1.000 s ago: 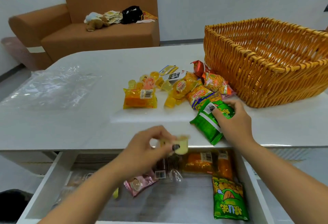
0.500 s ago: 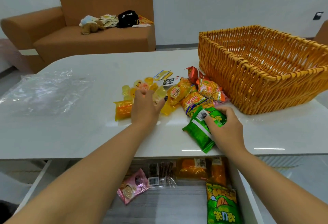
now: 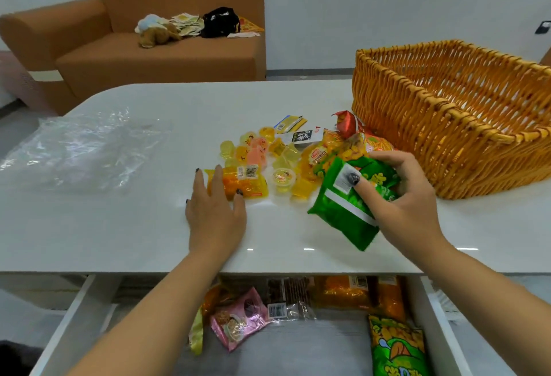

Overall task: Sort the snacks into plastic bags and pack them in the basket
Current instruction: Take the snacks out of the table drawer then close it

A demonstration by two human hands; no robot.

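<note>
Right hand (image 3: 410, 202) grip closed around green snack bag (image 3: 346, 205), held tilted just above the counter (image 3: 119, 226). Left hand (image 3: 216, 211) open, fingers flat, fingertips touching orange packet (image 3: 238, 183) at its 12 o'clock. Snack pile (image 3: 298, 155) sits at 11 o'clock of the right hand, wicker basket (image 3: 447, 125) at 1 o'clock, clear plastic bag (image 3: 80, 149) at 10 o'clock of the left hand.

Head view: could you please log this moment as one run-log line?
left hand: open, on orange packet | right hand: grips green packet | basket: shows no snacks
</note>
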